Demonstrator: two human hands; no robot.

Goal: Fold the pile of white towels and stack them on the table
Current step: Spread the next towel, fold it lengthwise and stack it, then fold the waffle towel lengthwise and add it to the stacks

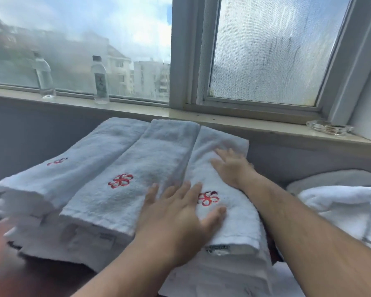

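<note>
Three folded white towels with red flower emblems lie side by side on top of a stack on the dark table (13, 273): a left towel (73, 163), a middle towel (137, 172) and a right towel (229, 221). My left hand (178, 221) lies flat with fingers spread on the near part of the right towel, beside its emblem. My right hand (234, 166) presses flat on the far part of the same towel. More folded white towels (212, 275) sit underneath.
A pile of loose white towels (341, 206) lies at the right. Two plastic water bottles (100, 80) stand on the window sill (223, 123) behind the table, and a glass ashtray (328, 127) sits at the sill's right end.
</note>
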